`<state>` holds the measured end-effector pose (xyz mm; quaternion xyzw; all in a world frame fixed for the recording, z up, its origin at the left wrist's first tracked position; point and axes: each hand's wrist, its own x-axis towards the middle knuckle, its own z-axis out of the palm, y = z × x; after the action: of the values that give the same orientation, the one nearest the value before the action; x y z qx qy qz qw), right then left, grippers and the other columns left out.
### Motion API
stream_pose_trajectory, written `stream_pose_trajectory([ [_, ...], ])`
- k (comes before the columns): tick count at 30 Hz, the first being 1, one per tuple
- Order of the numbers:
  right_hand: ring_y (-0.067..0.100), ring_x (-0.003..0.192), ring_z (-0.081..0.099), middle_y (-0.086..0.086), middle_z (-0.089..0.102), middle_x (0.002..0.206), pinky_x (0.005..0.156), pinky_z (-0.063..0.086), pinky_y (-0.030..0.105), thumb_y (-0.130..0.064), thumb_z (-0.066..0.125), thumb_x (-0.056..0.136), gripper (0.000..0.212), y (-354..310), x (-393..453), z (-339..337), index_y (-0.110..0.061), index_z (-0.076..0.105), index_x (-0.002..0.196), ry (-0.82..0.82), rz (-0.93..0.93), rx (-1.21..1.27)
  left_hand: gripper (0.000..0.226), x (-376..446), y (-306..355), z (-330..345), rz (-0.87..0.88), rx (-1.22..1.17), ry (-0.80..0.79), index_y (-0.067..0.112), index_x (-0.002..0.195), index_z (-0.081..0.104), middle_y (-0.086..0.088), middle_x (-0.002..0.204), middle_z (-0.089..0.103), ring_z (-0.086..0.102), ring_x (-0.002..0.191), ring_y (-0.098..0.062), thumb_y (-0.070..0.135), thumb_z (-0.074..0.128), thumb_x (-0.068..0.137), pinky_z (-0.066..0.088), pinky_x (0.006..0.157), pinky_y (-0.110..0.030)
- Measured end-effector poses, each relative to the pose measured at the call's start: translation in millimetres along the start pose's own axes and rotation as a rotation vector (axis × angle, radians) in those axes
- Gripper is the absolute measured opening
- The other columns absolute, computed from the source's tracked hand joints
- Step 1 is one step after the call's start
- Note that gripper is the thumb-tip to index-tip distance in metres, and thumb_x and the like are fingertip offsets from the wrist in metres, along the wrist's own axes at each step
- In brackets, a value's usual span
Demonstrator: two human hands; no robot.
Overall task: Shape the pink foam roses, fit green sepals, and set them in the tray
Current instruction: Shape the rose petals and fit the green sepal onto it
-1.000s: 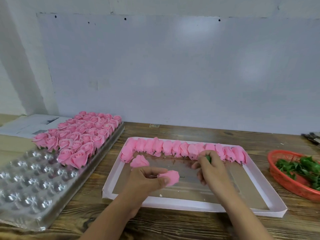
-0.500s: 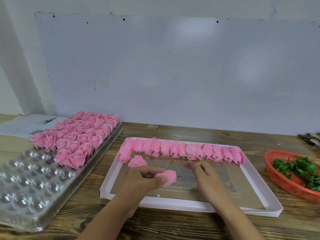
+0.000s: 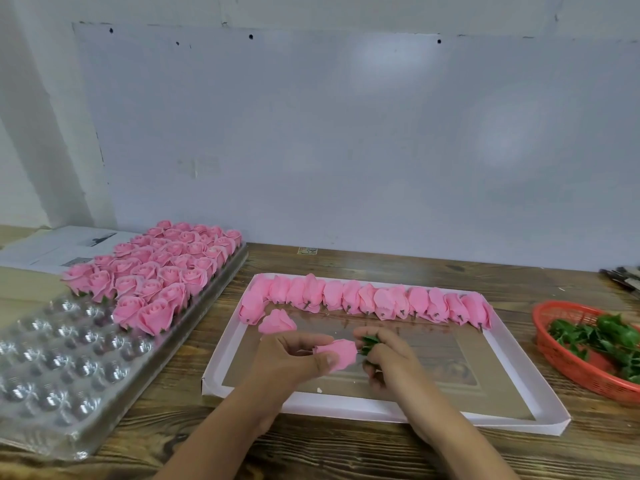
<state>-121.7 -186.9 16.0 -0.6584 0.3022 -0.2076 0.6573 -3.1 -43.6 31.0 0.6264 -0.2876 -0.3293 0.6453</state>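
The scene is seen from a single head-worn camera, looking forward and down at a wooden table point(image 3: 346, 452) set against a pale wall point(image 3: 346, 150). The wide angle bends the edges. The left hand point(image 3: 287, 362) and right hand point(image 3: 388, 358) are framed close, low and central, with forearms entering from the bottom edge. No second view is given.

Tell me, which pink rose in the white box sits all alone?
The loose rose near the white box's left end, just in front of the row; the other unheld ones lie side by side along the back.
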Motion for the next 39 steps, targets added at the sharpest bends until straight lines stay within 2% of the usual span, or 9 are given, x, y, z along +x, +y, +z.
stream_pose_trajectory([
  [2, 0.005, 0.057, 0.052, -0.008, 0.059, 0.063, 0.055, 0.040, 0.023, -0.021, 0.047, 0.073, 0.039, -1.2, -5.2, 1.8, -0.037, 0.070, 0.099, -0.047, -0.004, -0.029, 0.022, 0.0, 0.2, 0.1, 0.004, -0.010, -0.004, 0.030, 0.089, 0.082, 0.004, 0.088, 0.078, 0.072, 0.081, -0.005, 0.014, 0.085, 0.074, 0.053, 0.067, -0.014],
  [4, 0.005, 0.063, 0.054, -0.007, 0.060, 0.069, 0.061, 0.042, 0.025, -0.023, 0.052, 0.077, 0.037, -1.8, -8.8, 4.0, -0.038, 0.069, 0.107, -0.083, -0.011, -0.042, 0.021, -0.2, 0.4, 0.1, 0.007, -0.018, -0.010, 0.029, 0.089, 0.082, 0.002, 0.089, 0.078, 0.072, 0.081, -0.006, 0.017, 0.085, 0.072, 0.054, 0.068, -0.015],
  [9, 0.008, 0.063, 0.055, -0.001, 0.060, 0.069, 0.065, 0.046, 0.026, -0.005, 0.043, 0.097, 0.041, -7.6, -15.3, 6.5, -0.032, 0.063, 0.119, -0.117, -0.042, 0.032, 0.026, -0.1, 0.5, -0.7, 0.004, -0.051, -0.026, 0.028, 0.092, 0.082, 0.000, 0.092, 0.079, 0.072, 0.082, -0.007, 0.024, 0.086, 0.066, 0.054, 0.069, -0.016],
  [12, 0.008, 0.068, 0.058, 0.004, 0.066, 0.089, 0.066, 0.048, 0.027, 0.002, 0.047, 0.097, 0.040, -12.3, -20.0, 7.6, -0.023, 0.058, 0.125, -0.087, -0.154, 0.000, 0.028, 0.9, 0.3, -1.5, 0.005, -0.099, -0.024, 0.025, 0.092, 0.082, -0.004, 0.093, 0.079, 0.073, 0.084, -0.010, 0.026, 0.086, 0.064, 0.055, 0.070, -0.017],
  [14, 0.008, 0.073, 0.061, 0.008, 0.068, 0.103, 0.065, 0.049, 0.027, 0.008, 0.050, 0.096, 0.035, -13.4, -22.4, 8.2, -0.012, 0.056, 0.124, -0.075, -0.226, 0.007, 0.027, 1.4, 0.2, -2.5, 0.010, -0.132, -0.042, 0.023, 0.093, 0.082, -0.007, 0.096, 0.078, 0.073, 0.088, -0.013, 0.024, 0.088, 0.066, 0.055, 0.073, -0.018],
  [17, 0.009, 0.073, 0.063, 0.010, 0.072, 0.098, 0.061, 0.049, 0.023, 0.012, 0.054, 0.092, 0.029, -13.3, -23.2, 9.2, -0.003, 0.056, 0.117, -0.056, -0.258, 0.047, 0.030, 2.6, -0.3, -4.0, 0.015, -0.171, -0.080, 0.020, 0.097, 0.082, -0.009, 0.101, 0.078, 0.073, 0.095, -0.017, 0.025, 0.089, 0.068, 0.056, 0.079, -0.022],
  [21, 0.011, 0.077, 0.067, 0.010, 0.076, 0.096, 0.063, 0.053, 0.022, 0.009, 0.057, 0.092, 0.030, -11.3, -22.4, 9.1, -0.009, 0.065, 0.113, -0.047, -0.281, 0.097, 0.040, 4.3, -0.8, -5.4, 0.009, -0.237, -0.085, 0.020, 0.096, 0.082, -0.009, 0.099, 0.078, 0.074, 0.093, -0.015, 0.031, 0.092, 0.059, 0.057, 0.078, -0.021],
  [25, 0.014, 0.073, 0.067, 0.011, 0.075, 0.087, 0.063, 0.056, 0.023, 0.006, 0.051, 0.096, 0.029, -9.8, -21.8, 8.9, -0.013, 0.068, 0.110, -0.037, -0.287, 0.154, 0.031, 5.3, -1.0, -6.8, 0.004, -0.305, -0.097, 0.017, 0.094, 0.082, -0.011, 0.099, 0.078, 0.075, 0.092, -0.016, 0.020, 0.091, 0.064, 0.057, 0.075, -0.019],
  [39, 0.010, 0.084, 0.071, 0.002, 0.077, 0.099, 0.064, 0.055, 0.022, 0.004, 0.060, 0.092, 0.029, -0.5, -16.3, 8.2, -0.017, 0.069, 0.110, -0.035, -0.274, 0.123, 0.029, 5.5, -3.4, -7.6, -0.005, -0.315, -0.104, 0.010, 0.095, 0.081, -0.016, 0.102, 0.077, 0.075, 0.093, -0.021, 0.015, 0.082, 0.067, 0.058, 0.074, -0.021],
])
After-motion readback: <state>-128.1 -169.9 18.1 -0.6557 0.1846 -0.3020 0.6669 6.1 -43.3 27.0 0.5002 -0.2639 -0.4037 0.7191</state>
